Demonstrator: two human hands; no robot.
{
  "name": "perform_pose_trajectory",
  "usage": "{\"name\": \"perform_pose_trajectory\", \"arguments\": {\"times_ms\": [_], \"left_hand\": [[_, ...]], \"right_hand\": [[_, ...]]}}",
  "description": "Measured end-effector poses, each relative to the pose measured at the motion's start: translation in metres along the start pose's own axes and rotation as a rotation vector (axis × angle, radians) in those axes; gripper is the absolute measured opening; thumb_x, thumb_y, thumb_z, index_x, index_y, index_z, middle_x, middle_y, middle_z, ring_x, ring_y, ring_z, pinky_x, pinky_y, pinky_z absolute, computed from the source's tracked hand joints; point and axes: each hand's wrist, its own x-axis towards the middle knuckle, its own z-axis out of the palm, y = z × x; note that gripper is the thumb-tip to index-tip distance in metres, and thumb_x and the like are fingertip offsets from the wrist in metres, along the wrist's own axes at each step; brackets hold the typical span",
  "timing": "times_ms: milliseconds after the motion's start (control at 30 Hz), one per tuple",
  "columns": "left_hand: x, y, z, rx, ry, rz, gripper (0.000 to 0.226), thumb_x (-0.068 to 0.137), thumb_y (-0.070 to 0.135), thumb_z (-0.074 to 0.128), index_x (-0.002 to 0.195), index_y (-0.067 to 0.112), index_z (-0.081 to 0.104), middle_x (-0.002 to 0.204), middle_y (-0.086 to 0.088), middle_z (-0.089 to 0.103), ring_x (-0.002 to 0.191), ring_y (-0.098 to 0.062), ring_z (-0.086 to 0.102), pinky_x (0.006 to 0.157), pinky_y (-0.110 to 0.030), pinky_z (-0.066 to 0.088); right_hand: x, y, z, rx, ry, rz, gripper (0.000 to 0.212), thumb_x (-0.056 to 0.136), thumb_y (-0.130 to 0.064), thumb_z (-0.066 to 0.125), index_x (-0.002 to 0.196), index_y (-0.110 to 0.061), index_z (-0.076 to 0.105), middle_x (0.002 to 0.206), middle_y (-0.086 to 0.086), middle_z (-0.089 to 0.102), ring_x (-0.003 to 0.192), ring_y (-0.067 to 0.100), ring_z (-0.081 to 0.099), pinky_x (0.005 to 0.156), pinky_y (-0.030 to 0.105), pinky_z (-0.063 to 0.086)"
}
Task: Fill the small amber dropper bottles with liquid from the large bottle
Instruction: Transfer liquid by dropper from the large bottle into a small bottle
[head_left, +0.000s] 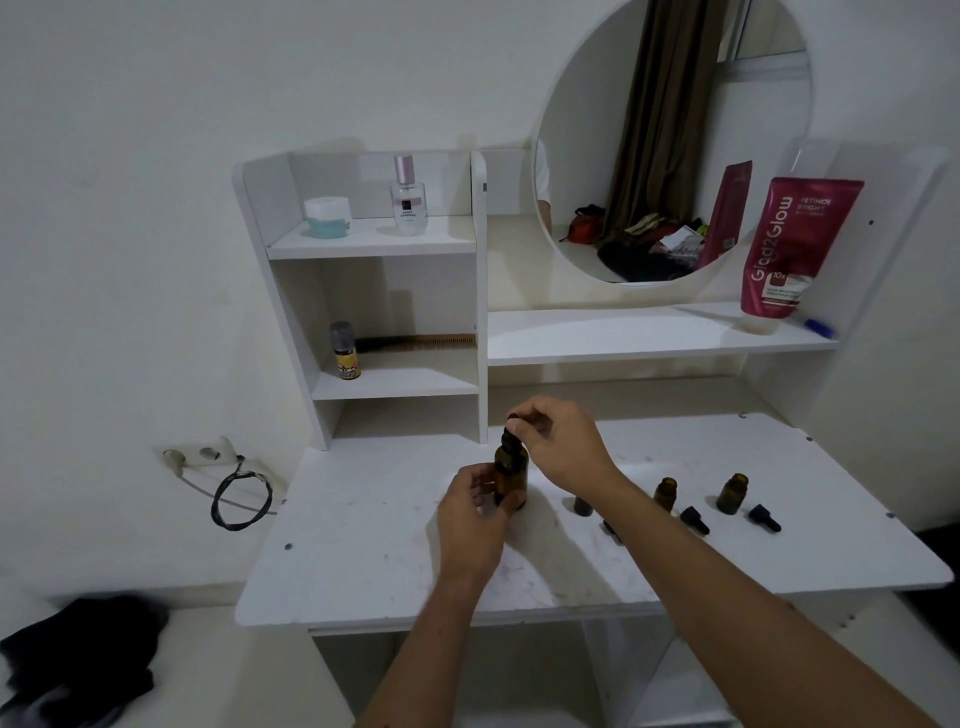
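Left grip (470, 501) wraps the large amber bottle (511, 478), standing upright on the white counter (363, 545) near centre. Right grip (556, 441) pinches its black dropper cap (511, 428) from above. At 3 o'clock of the bottle: three small amber bottles (666, 492), uncapped, one partly hidden by the right forearm. Loose black dropper caps (694, 519) lie just beside them. Pink tube (795, 244) on the shelf at 1 o'clock.
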Motion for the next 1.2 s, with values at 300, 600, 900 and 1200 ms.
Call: {"name": "perform_pose_trajectory", "arguments": {"times_ms": [300, 600, 900, 1200], "left_hand": [[-0.005, 0.003, -0.001, 0.049, 0.046, 0.016, 0.058, 0.082, 0.033, 0.087, 0.13, 0.021, 0.056, 0.123, 0.01, 0.06, 0.106, -0.012, 0.062, 0.091, -0.026, 0.055], [-0.034, 0.01, 0.006, -0.012, 0.066, 0.151, 0.028, 0.082, 0.027, 0.087, 0.091, 0.026, 0.06, 0.081, 0.008, 0.066, 0.074, -0.012, 0.062, 0.067, -0.017, 0.052], [-0.041, 0.02, 0.052, 0.127, -0.194, 0.224, 0.05, 0.088, 0.04, 0.079, 0.132, 0.03, 0.057, 0.127, 0.019, 0.059, 0.11, 0.003, 0.059, 0.095, -0.012, 0.048], [-0.024, 0.023, 0.07, 0.226, -0.215, 0.248, 0.043, 0.092, 0.033, 0.076, 0.131, 0.027, 0.061, 0.124, 0.015, 0.066, 0.112, -0.002, 0.062, 0.099, -0.025, 0.054]], "right_hand": [[0.0, -0.027, -0.031, 0.178, 0.061, -0.086, 0.01, 0.098, -0.017, 0.07, 0.106, -0.021, 0.075, 0.1, -0.009, 0.077, 0.096, 0.005, 0.072, 0.083, 0.007, 0.051], [-0.014, -0.018, -0.081, 0.295, 0.216, -0.124, 0.014, 0.097, -0.014, 0.071, 0.109, -0.016, 0.077, 0.104, -0.006, 0.079, 0.1, 0.005, 0.073, 0.088, 0.011, 0.053], [-0.037, 0.024, -0.103, 0.214, 0.278, -0.044, 0.012, 0.097, -0.018, 0.072, 0.104, -0.026, 0.076, 0.097, -0.01, 0.079, 0.096, 0.004, 0.074, 0.091, 0.021, 0.056], [-0.041, 0.041, -0.095, 0.139, 0.28, -0.048, 0.012, 0.096, -0.018, 0.072, 0.107, -0.02, 0.077, 0.095, -0.013, 0.078, 0.091, -0.004, 0.071, 0.083, 0.006, 0.051]]}}
